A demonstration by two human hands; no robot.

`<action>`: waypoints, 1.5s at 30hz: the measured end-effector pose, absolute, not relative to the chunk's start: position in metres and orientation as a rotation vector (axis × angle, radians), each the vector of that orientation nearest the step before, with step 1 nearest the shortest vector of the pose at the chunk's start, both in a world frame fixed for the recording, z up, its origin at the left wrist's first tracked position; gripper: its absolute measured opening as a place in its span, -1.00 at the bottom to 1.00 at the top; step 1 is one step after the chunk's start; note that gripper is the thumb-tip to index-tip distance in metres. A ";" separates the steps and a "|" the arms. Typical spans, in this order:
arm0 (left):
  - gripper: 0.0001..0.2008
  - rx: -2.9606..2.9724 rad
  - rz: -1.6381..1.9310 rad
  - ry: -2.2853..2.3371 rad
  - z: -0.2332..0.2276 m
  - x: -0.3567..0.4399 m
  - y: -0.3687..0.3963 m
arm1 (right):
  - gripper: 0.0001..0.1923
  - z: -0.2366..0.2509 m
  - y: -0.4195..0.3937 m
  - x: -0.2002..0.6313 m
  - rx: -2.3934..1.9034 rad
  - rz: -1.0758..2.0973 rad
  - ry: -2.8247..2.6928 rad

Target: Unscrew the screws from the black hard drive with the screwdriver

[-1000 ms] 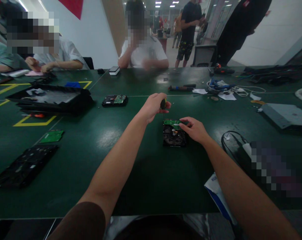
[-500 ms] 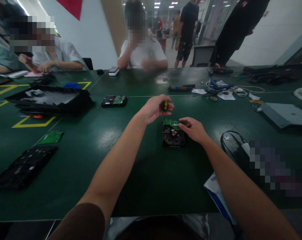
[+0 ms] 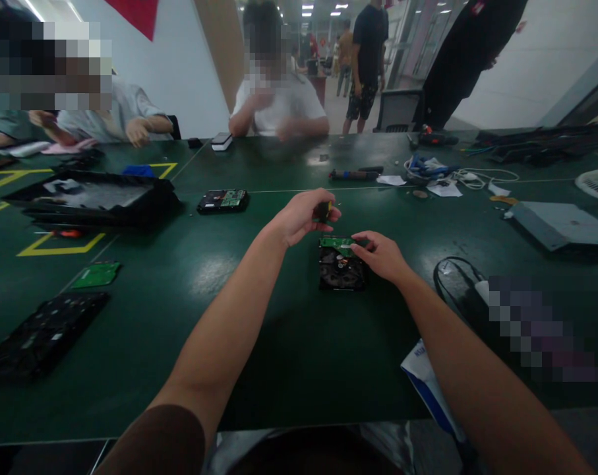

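Observation:
A hard drive (image 3: pixel 341 272) lies on the green table in front of me, with a green circuit board (image 3: pixel 335 245) across its far end. Above that end, my left hand (image 3: pixel 308 214) is wrapped round a small screwdriver (image 3: pixel 324 211) with a black and yellow handle. The screwdriver's shaft points down at the board's far left corner; its tip is too fine to make out. My right hand (image 3: pixel 378 254) rests at the drive's right side, thumb and fingertips pinching the edge by the board.
Another hard drive (image 3: pixel 223 200) lies farther left. Nearer on the left are a loose green board (image 3: pixel 97 274) and a black drive body (image 3: pixel 46 333). Black trays (image 3: pixel 91 198) are stacked behind them. To the right stand a grey metal box (image 3: pixel 563 224) and a cable (image 3: pixel 440 280). People sit opposite.
The whole view has shifted slightly. The screwdriver's handle has turned a little in my left hand. My right hand keeps its place on the drive.

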State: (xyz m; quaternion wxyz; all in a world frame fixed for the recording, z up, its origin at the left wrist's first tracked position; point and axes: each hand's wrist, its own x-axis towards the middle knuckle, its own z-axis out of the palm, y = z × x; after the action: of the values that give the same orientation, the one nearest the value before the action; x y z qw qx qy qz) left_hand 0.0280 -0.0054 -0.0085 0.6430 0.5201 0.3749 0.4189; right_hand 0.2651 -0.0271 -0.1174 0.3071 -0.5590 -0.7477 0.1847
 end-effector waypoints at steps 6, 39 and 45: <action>-0.76 1.440 1.114 1.050 -0.010 0.028 -0.002 | -0.65 -0.116 -0.028 0.264 -1.490 0.492 -1.971; -0.64 1.179 0.845 1.010 -0.009 0.013 -0.001 | -0.65 -0.116 -0.028 0.263 -1.469 0.490 -1.967; -0.59 1.309 0.803 1.033 -0.008 0.017 -0.003 | -0.65 -0.114 -0.029 0.262 -1.491 0.483 -1.963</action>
State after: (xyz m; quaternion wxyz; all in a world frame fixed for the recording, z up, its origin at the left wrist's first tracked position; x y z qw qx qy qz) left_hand 0.0175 -0.0027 -0.0080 0.6016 0.5649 0.4460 0.3465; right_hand 0.2623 -0.0291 -0.1137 0.3094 -0.5645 -0.7431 0.1827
